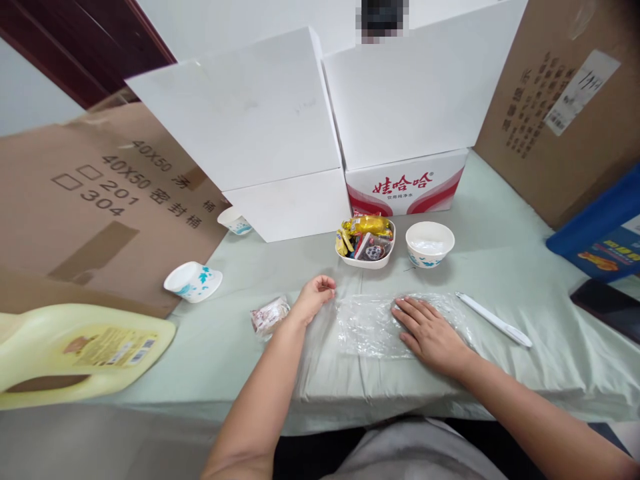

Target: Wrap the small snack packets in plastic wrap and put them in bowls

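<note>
A sheet of clear plastic film [367, 323] lies flat on the pale green cloth [525, 280] in front of me. My right hand [427, 330] rests flat on the film with its fingers stretched out. My left hand [314, 297] is at the film's left edge, fingers curled in a pinch on that edge. A small wrapped snack [269, 315] lies just left of my left hand. Behind the film stand a white dish of wrapped candies [367, 245] and an empty white bowl with blue print [429, 245].
A white pen [494, 319] lies right of the film. A yellow jug [75, 350] lies at the left, with two tipped paper cups [193, 281] [235, 221] beyond it. White boxes [280, 133], a red-printed carton [407, 183], cardboard sheets, a blue pack [600, 237] and a dark phone [607, 307] ring the area.
</note>
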Action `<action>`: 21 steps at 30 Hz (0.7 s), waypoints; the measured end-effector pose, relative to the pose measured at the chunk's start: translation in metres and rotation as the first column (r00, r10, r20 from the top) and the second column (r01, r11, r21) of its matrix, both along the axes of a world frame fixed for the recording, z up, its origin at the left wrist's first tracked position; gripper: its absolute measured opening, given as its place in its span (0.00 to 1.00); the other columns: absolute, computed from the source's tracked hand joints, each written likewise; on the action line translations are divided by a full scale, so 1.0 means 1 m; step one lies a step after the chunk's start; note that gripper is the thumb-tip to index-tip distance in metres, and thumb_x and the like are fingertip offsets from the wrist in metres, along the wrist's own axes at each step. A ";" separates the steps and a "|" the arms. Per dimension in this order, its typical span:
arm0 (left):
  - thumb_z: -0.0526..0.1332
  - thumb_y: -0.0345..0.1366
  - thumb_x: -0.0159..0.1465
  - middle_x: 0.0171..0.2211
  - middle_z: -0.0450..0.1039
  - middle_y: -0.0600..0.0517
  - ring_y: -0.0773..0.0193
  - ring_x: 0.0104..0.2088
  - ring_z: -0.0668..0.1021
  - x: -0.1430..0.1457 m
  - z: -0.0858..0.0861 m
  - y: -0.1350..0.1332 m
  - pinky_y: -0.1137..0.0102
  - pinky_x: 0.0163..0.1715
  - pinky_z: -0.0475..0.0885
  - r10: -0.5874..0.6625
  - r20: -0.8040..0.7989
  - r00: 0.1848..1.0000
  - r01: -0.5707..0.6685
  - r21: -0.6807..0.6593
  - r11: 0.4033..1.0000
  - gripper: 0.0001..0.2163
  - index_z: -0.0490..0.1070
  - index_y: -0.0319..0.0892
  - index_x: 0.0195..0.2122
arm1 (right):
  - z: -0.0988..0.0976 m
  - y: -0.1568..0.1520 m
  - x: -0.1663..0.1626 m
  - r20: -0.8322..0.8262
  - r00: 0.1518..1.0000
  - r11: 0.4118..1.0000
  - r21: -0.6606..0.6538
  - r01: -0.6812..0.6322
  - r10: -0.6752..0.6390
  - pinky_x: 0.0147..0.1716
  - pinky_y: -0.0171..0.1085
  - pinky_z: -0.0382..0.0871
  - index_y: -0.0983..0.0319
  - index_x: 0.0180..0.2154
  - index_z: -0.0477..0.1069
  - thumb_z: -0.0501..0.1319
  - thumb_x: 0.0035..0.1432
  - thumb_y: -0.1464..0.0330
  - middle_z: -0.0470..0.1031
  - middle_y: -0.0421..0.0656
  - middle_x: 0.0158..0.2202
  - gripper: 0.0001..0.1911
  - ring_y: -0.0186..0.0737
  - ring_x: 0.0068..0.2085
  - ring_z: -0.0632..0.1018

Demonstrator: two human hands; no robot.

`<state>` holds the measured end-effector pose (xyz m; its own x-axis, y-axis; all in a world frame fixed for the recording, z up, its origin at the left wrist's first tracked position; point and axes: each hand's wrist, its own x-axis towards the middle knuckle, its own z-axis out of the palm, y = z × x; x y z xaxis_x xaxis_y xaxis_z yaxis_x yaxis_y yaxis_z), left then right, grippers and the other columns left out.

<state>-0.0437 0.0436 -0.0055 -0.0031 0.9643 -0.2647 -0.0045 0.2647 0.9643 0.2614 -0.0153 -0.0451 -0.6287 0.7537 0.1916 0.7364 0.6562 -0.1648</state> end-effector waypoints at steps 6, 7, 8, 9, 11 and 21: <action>0.70 0.31 0.43 0.25 0.72 0.55 0.67 0.27 0.70 0.016 -0.001 0.000 0.74 0.28 0.63 -0.040 -0.258 0.965 0.061 0.071 0.996 0.12 0.75 0.41 0.31 | -0.004 0.000 0.001 -0.035 0.999 1.000 0.009 0.000 0.000 0.63 0.51 0.55 0.58 0.63 0.61 0.50 0.67 0.60 0.62 0.46 0.65 0.25 0.47 0.65 0.61; 0.71 0.30 0.41 0.23 0.71 0.56 0.67 0.25 0.69 0.020 0.000 0.001 0.73 0.26 0.62 -0.072 -0.285 0.956 0.093 0.062 0.994 0.13 0.76 0.42 0.30 | -0.004 0.000 0.001 -0.039 0.999 1.000 0.012 -0.001 0.001 0.63 0.51 0.55 0.58 0.63 0.61 0.50 0.68 0.60 0.62 0.46 0.65 0.25 0.47 0.65 0.61; 0.71 0.29 0.40 0.21 0.70 0.57 0.68 0.23 0.68 0.023 0.000 0.001 0.73 0.25 0.61 -0.103 -0.305 0.947 0.124 0.051 0.991 0.12 0.76 0.42 0.28 | -0.004 0.000 0.001 -0.039 0.999 1.000 0.014 -0.001 0.002 0.63 0.51 0.55 0.58 0.63 0.61 0.50 0.67 0.60 0.62 0.46 0.65 0.25 0.47 0.65 0.61; 0.71 0.28 0.39 0.19 0.69 0.58 0.68 0.22 0.66 0.026 0.000 0.002 0.73 0.23 0.59 -0.129 -0.318 0.939 0.150 0.041 0.988 0.11 0.75 0.42 0.25 | -0.003 0.000 0.001 -0.037 0.999 1.000 0.016 -0.002 0.002 0.63 0.51 0.55 0.59 0.63 0.62 0.50 0.67 0.61 0.62 0.46 0.64 0.24 0.47 0.65 0.61; 0.70 0.27 0.39 0.17 0.66 0.59 0.70 0.20 0.65 0.032 0.000 0.003 0.74 0.22 0.58 -0.169 -0.318 0.933 0.186 0.025 0.982 0.10 0.72 0.42 0.21 | -0.002 -0.001 0.000 -0.027 1.000 1.000 0.017 -0.003 0.004 0.63 0.51 0.55 0.60 0.62 0.62 0.51 0.67 0.62 0.63 0.47 0.64 0.24 0.48 0.65 0.62; 0.68 0.34 0.43 0.26 0.75 0.51 0.69 0.22 0.72 0.032 0.001 0.003 0.75 0.22 0.62 -0.209 -0.090 0.974 0.206 -0.049 0.977 0.15 0.60 0.42 0.26 | -0.002 -0.001 0.000 -0.019 1.000 1.000 0.025 0.000 0.000 0.62 0.51 0.57 0.60 0.62 0.63 0.51 0.67 0.62 0.62 0.47 0.64 0.24 0.48 0.64 0.62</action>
<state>-0.0115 0.0462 -0.0040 0.1693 0.9353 -0.3106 0.1448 0.2881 0.9466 0.2614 -0.0159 -0.0467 -0.6251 0.7484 0.2218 0.7332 0.6604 -0.1621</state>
